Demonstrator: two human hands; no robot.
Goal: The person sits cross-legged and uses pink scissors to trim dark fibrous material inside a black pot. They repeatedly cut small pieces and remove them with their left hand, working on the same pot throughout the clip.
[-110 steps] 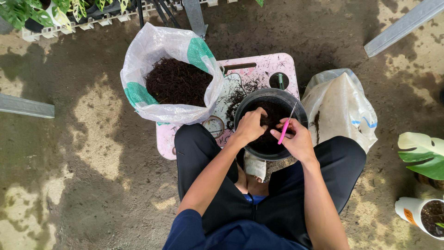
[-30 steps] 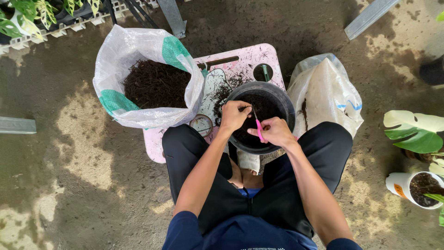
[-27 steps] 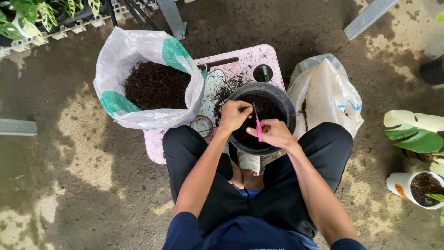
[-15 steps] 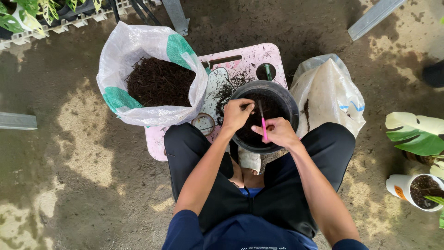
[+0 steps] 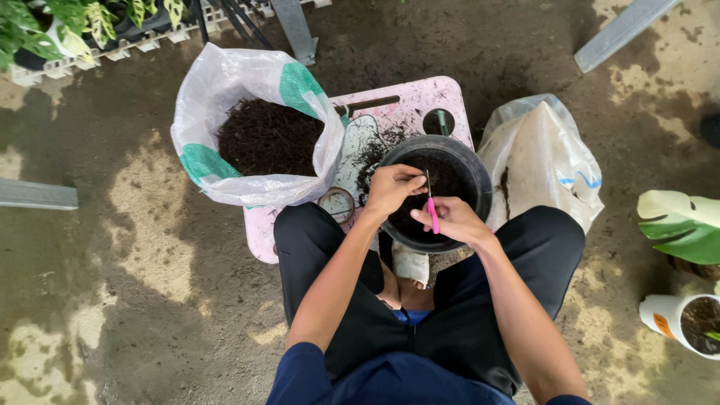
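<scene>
Dirt floor, pink scissors (image 5: 432,212) upright over black pot (image 5: 472,166), both hands (image 5: 424,204) clamped on them

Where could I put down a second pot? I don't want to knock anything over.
The pink table is crowded: soil bag, black pot with both hands, left hand and right hand holding pink scissors. The bare ground left of the soil bag, below the plant tray, is free.

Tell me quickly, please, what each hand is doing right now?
Left hand: closed over the black pot; contents unclear.
Right hand: holding pink scissors.
</scene>
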